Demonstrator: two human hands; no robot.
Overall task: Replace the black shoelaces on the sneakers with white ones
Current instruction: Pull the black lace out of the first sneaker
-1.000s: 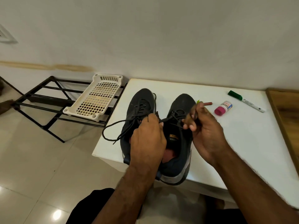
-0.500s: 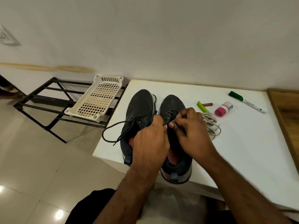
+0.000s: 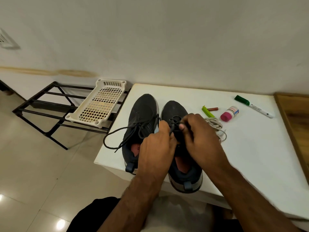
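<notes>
The right sneaker (image 3: 177,114) was stood beside the left sneaker (image 3: 142,113) on the white bench (image 3: 250,148). Its black lace (image 3: 173,122) was pinched in a narrow grip by both the left hand (image 3: 155,148) and the right hand (image 3: 199,136). White laces (image 3: 217,128) were left just beside.

Both hands, left hand (image 3: 156,148) and right hand (image 3: 203,139), pinch the black lace (image 3: 173,121) over the right sneaker (image 3: 175,109).

No text can be read anywhere. The white barrel of the green-capped marker (image 3: 254,106) carries a line of dark print, and the small pink-capped bottle (image 3: 229,113) has a label with red and blue marks, but both are too small and blurred to make out. A mark on the left sneaker's insole (image 3: 135,149) is equally unreadable.
</notes>
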